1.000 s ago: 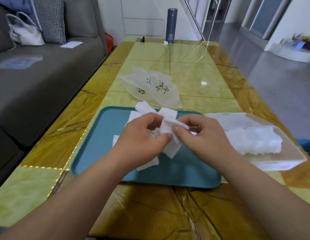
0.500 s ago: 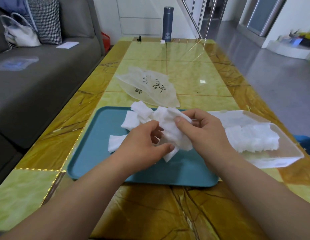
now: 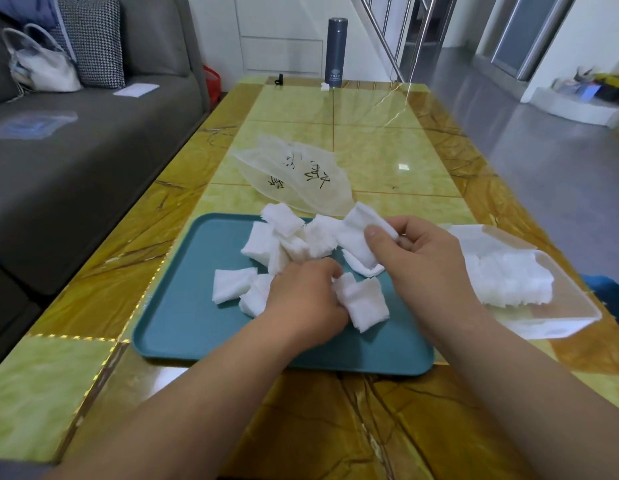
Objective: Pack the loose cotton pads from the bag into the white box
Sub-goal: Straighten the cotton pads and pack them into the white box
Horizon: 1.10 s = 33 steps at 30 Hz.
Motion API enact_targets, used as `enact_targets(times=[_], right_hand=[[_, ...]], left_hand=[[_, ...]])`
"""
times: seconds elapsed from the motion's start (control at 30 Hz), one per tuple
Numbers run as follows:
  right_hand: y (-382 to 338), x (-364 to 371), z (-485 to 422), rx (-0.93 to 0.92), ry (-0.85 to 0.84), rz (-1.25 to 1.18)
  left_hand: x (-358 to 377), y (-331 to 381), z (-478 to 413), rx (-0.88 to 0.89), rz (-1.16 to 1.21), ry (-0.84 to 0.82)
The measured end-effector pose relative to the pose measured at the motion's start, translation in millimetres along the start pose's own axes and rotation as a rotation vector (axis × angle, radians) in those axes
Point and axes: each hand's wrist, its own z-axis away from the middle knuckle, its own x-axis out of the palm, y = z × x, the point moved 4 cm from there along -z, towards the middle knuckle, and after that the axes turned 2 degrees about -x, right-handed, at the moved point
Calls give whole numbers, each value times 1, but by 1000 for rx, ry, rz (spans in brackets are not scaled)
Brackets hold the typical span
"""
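Teal tray (image 3: 183, 327): on the desk (image 3: 370, 150), under both hands. Loose cotton pads (image 3: 231, 284) lie scattered on it, to the left of and beyond the left fingers.

Left hand (image 3: 304, 299): palm down over the tray, fingers curled closed round a clump of pads (image 3: 365, 301). The clump sticks out to the right of the knuckles.

Right hand (image 3: 422, 261): held above the tray, thumb and fingers pinching a bundle of pads (image 3: 356, 233). The bundle projects to the left of the thumb, close to the loose pile.

White box (image 3: 560, 317): open, on the desk just right of the right hand. A packed row of pads (image 3: 508, 278) sits inside it.

Bag (image 3: 301, 178): translucent, with dark print, lying flat on the desk beyond both sets of fingers. Contents cannot be made out.
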Motion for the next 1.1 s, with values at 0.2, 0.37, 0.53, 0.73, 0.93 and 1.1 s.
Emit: enact_targets(times=[0.2, 0.37, 0.53, 0.73, 0.93, 1.1], right_hand=[[13, -3, -6, 58, -9, -24], [17, -3, -7, 52, -20, 14], [17, 3, -6, 91, -76, 3], [12, 2, -6, 90, -96, -48], [0, 12, 3, 117, -273, -111], [-2, 13, 2, 65, -298, -34]], left_hand=[[-15, -6, 4, 20, 263, 40], [-45, -11, 11, 10, 473, 205], [-57, -12, 18, 8, 731, 141], [-58, -12, 17, 26, 988, 26], [-55, -13, 16, 37, 947, 68], [-57, -15, 13, 48, 886, 118]])
